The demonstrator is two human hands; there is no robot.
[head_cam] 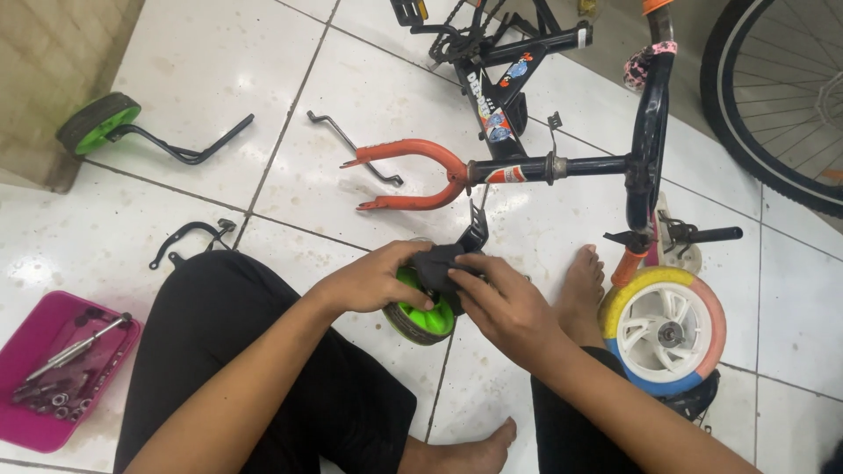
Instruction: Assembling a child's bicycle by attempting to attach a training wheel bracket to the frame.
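Head view, pink tray (35,320) – wrench (77,346), nuts (54,399), hands on training wheel (421,316)

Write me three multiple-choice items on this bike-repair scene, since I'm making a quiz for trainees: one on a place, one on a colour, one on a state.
1. Where does the pink plastic tray of tools lie?
A. on the floor tiles by the person's left knee
B. under the orange fork
C. beside the large spoked wheel

2. What colour is the hub of the small training wheel under the hands?
A. red
B. bright green
C. white

3. What is the state of the orange bicycle fork?
A. a wheel is fitted in it
B. it is wrapped in cloth
C. it is bare, with no wheel in it

Answers:
1. A, the tray sits at the lower left of the view beside that knee.
2. B, green plastic shows between the left hand and right hand.
3. C, both fork legs end open above the tiles.
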